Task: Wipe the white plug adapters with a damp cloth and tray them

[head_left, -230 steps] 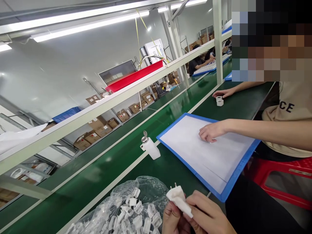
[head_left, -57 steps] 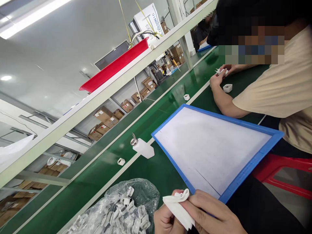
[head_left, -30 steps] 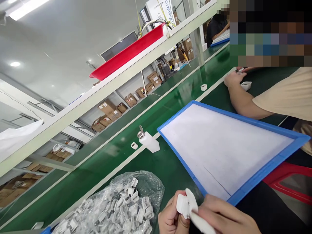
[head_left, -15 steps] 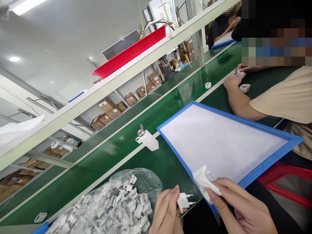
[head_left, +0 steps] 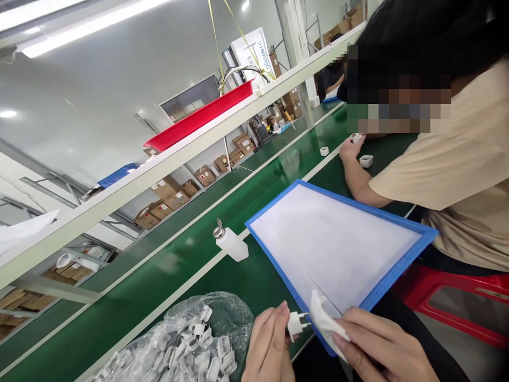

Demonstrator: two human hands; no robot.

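Between the fingers of my left hand [head_left: 267, 342] is a white two-pin plug adapter [head_left: 296, 324], its pins pointing right. My right hand [head_left: 384, 342] pinches a folded white cloth [head_left: 325, 322], held close beside the pins with a small gap. Behind the cloth lies a blue-rimmed tray [head_left: 278, 271] with a white lining. To the left of my left hand, a clear plastic bag [head_left: 234, 307] holds many small white plastic parts [head_left: 199, 347].
A white pump bottle [head_left: 233, 245] with a flipped-up metal lid stands on the green bench. At right a co-worker in a beige shirt [head_left: 445, 164] sits on a red stool [head_left: 469, 313], near small white housings [head_left: 366, 161]. A red tray [head_left: 202, 116] rests on the overhead shelf.
The camera view has tilted upward and shifted right, showing more of the co-worker. The cloth has come nearer to the adapter's pins. Both hands keep their grip.
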